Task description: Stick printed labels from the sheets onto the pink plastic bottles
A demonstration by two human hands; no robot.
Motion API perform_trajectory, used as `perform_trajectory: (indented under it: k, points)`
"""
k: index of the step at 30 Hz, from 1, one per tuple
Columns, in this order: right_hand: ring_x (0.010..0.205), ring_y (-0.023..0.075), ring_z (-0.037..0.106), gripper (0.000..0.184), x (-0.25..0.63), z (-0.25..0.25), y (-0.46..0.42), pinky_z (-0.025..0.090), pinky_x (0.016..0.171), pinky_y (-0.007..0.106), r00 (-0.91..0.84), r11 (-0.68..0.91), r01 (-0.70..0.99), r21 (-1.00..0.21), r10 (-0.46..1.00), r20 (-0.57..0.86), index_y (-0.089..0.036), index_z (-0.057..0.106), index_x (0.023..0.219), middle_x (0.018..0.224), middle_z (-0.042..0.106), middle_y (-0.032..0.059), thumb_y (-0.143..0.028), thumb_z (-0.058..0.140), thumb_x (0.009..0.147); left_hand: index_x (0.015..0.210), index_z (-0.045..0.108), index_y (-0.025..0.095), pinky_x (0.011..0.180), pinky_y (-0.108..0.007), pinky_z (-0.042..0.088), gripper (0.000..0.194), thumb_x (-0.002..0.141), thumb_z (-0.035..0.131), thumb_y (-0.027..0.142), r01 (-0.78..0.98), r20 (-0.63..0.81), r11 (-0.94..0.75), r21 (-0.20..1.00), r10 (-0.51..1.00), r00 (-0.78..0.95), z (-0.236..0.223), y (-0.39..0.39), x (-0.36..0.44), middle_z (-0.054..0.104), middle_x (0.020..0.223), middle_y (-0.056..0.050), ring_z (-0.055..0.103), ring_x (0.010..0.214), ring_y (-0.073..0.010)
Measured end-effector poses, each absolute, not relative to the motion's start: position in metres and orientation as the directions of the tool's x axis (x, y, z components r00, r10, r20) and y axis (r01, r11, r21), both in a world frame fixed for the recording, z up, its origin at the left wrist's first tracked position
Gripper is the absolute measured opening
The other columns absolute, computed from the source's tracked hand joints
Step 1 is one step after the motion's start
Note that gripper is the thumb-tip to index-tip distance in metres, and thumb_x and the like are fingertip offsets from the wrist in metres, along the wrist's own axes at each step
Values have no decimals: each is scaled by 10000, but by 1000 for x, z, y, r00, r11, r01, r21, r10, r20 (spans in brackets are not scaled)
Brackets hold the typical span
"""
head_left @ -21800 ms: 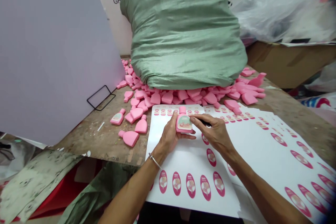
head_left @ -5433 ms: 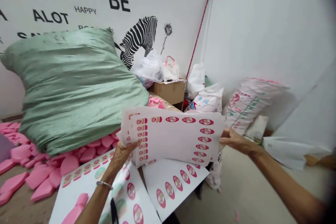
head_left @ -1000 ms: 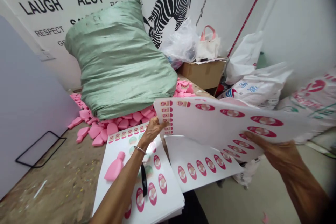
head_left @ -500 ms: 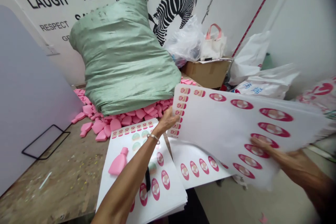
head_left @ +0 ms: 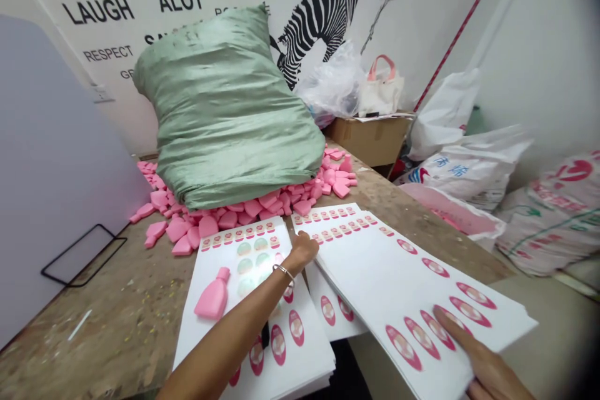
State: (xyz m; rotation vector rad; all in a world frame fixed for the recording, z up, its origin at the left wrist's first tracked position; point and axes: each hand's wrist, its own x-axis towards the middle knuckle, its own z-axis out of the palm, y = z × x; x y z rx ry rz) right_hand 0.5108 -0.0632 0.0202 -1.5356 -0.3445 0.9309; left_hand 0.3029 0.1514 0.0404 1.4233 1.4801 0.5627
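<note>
A stack of white sticker sheets [head_left: 370, 269], printed with red ovals and small labels, slants down over the table's front edge. At its upper left edge my left hand [head_left: 304, 251] is closed on the stack. My right hand [head_left: 478, 356] grips the near right side, fingers over the printed ovals and the rest partly out of frame. Part of another sheet [head_left: 335, 297] shows beneath. Left of it lies a second stack of sticker sheets [head_left: 300, 356], partly behind my left forearm. On that stack rest a pink flat bottle [head_left: 213, 295] and a black object [head_left: 265, 334], mostly hidden.
Many pink bottles [head_left: 225, 220] lie around a large green sack [head_left: 229, 112] on the wooden table [head_left: 107, 319]. A black wire frame [head_left: 84, 256] and a pale panel [head_left: 56, 156] are at left. A cardboard box [head_left: 375, 137] and white sacks [head_left: 450, 162] stand at right.
The sheets that were lifted and tilted between both hands have come down onto the sheets at the table's edge. My right hand has moved lower. The view has shifted slightly.
</note>
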Motion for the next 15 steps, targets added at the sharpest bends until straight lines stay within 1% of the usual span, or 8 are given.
perform_trajectory:
  k: [1,2,4,5,7,9,13,15]
  points:
    - [753,338,716,440,503,21,-53,617,651,445,603,-220,-411,-885,662,-445,-189,671,916,876,745,129,-388,826,555,1203,554,176,871,-432,511,335,908,558,333,487,-340,235,841,930,137,41,149,300,565,1230,-99,588,1038,-219]
    - [802,337,713,540,494,21,-43,616,682,444,590,-201,-503,-840,631,-504,-185,654,996,943,740,127,-343,848,517,1206,551,172,867,-433,513,341,906,560,335,486,-359,259,834,925,124,42,147,298,566,1226,-99,590,1036,-221]
    - [866,326,706,706,474,17,-24,613,725,431,615,-107,-589,-801,584,-530,-171,609,1124,1031,725,119,-252,861,470,1212,545,164,860,-435,515,354,903,565,337,485,-395,299,822,913,106,46,146,299,568,1220,-99,592,1032,-223]
    - [883,318,703,741,465,14,-16,611,739,421,626,-66,-612,-788,569,-534,-160,596,1156,1058,717,119,-222,856,465,1215,542,159,857,-438,516,363,901,569,338,485,-410,315,816,906,101,48,146,299,569,1217,-100,593,1032,-226]
    - [896,304,701,727,449,8,-4,609,758,399,642,-5,-645,-764,540,-545,-137,596,1163,1093,705,123,-194,841,481,1216,542,160,856,-437,517,362,902,568,338,491,-437,338,803,894,99,52,148,301,569,1217,-100,594,1030,-225]
    - [898,291,702,672,441,4,3,609,768,379,659,34,-656,-754,511,-551,-125,607,1144,1095,705,121,-181,825,511,1212,544,159,851,-433,519,359,902,567,338,500,-464,354,790,879,112,54,149,301,573,1210,-98,597,1022,-223]
    - [896,281,703,616,443,6,9,608,772,373,646,50,-678,-734,516,-562,-113,615,1124,1056,719,115,-156,797,538,1204,549,157,845,-428,522,354,903,566,342,516,-497,365,775,856,140,60,153,298,579,1199,-95,600,1013,-222]
    - [915,280,699,615,445,8,11,608,774,371,652,60,-678,-732,509,-562,-104,611,1131,1091,707,125,-152,786,544,1207,547,157,846,-429,522,357,903,566,342,519,-502,367,772,852,145,63,154,297,577,1202,-96,600,1014,-221]
